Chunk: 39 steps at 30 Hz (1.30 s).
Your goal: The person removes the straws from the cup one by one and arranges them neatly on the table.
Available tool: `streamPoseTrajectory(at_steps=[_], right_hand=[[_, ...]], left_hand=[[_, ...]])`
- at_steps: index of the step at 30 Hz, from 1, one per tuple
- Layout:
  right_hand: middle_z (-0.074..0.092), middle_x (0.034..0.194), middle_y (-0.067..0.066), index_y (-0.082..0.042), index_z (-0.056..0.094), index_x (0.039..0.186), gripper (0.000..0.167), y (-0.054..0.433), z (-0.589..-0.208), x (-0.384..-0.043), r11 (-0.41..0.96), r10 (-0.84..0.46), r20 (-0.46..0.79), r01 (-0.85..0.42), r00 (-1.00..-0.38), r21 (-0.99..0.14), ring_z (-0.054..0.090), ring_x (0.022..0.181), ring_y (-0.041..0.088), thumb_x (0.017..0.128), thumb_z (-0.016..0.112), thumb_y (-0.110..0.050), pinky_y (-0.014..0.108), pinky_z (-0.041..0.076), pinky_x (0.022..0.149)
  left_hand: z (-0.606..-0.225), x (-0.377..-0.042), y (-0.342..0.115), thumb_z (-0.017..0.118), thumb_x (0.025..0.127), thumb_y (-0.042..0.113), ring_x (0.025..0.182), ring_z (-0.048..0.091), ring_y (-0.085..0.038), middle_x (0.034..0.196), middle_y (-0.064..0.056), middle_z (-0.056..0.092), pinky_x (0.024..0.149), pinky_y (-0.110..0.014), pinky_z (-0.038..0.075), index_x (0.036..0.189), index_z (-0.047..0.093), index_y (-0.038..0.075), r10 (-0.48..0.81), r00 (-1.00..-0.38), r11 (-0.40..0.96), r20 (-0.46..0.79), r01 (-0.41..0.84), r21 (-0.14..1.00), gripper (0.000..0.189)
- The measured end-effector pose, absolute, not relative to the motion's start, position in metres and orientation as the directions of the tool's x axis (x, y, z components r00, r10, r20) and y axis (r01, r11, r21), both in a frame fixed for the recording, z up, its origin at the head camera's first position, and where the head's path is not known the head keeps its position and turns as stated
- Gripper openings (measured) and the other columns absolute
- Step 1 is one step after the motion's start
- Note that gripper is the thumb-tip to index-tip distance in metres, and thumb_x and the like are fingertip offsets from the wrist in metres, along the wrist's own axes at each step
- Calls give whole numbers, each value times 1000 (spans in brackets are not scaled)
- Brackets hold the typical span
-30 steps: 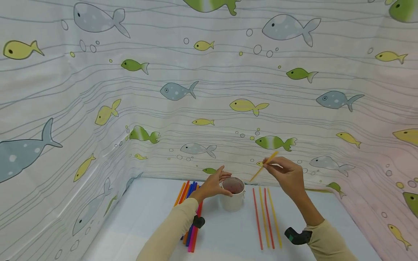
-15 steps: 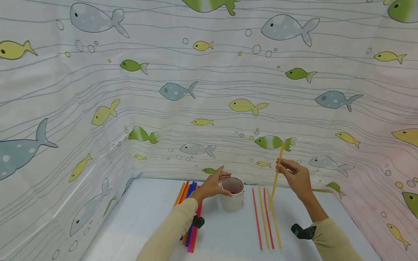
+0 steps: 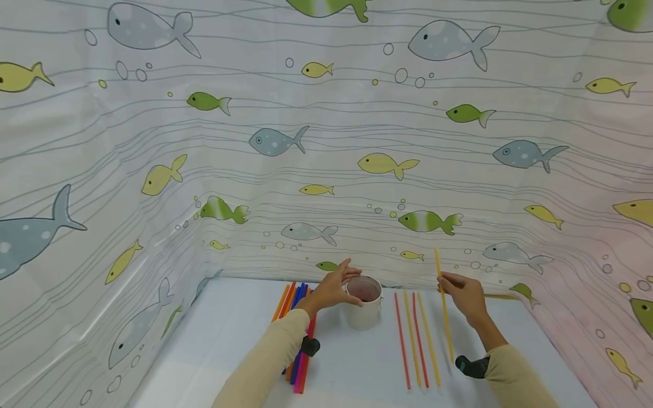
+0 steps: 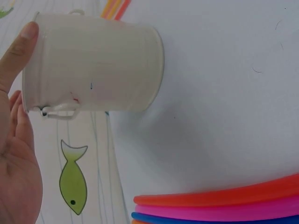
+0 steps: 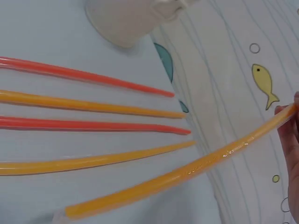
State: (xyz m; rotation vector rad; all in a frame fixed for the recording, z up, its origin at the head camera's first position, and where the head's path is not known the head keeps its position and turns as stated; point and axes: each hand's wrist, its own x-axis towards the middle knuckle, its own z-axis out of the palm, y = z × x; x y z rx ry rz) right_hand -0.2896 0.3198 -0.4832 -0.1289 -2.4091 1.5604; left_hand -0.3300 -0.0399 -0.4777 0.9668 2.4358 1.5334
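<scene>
My left hand point(image 3: 334, 286) holds a small white metal bucket point(image 3: 363, 314) at its rim, thumb on the near side and fingers behind. In the left wrist view the bucket point(image 4: 98, 63) shows its wall and a handle loop. My right hand point(image 3: 464, 294) pinches a yellow straw point(image 3: 445, 311) near its upper part, its lower end slanting down toward me. To the left of that straw lies a row of straws on the table, alternating red point(image 3: 420, 340) and yellow point(image 3: 429, 340). The right wrist view shows the held straw point(image 5: 187, 170) beside the row, close over the table.
A pile of orange, red, blue and pink straws point(image 3: 301, 379) lies under and beside my left forearm. The white table point(image 3: 357, 374) meets a fish-patterned sheet point(image 3: 326, 215) at the back and sides.
My right hand has moved right, away from the bucket and past the row. The straw it holds has swung from slanting left to pointing down beside the row. My left hand stays on the bucket.
</scene>
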Motion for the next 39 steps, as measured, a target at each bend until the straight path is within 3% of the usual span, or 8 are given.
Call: streamPoseTrajectory(at_steps=[7,14,25,39], right_hand=[[73,98,12,4,65,121,46,316,-515,-287,371,258,46,54,-965,-927,70,79,10,92,69,-31,33,58,78],[74,89,8,5,67,117,45,314,-532,-278,424,252,-10,120,-968,-898,70,78,11,92,69,-32,32,58,76],[74,84,8,6,69,113,39,314,-549,-273,483,267,-24,155,-963,-862,70,72,12,90,72,-27,22,53,62],[74,85,10,8,69,111,37,313,-559,-265,540,259,7,139,-966,-830,70,72,15,91,71,-24,26,55,62]], left_hand=[[-490,-339,-42,88,71,18,133,46,-18,143,-6,50,111,-40,34,155,11,6,561,-803,314,201,431,846,115],[-490,-337,-42,88,72,18,133,46,-19,143,-5,50,111,-41,34,155,10,7,561,-804,310,198,426,850,114],[-488,-338,-43,89,70,22,133,46,-15,144,-2,50,111,-35,34,155,9,3,558,-812,339,170,410,847,119],[-487,-333,-38,88,71,17,133,45,-14,145,-4,49,111,-34,33,156,9,7,566,-807,337,167,412,847,116]])
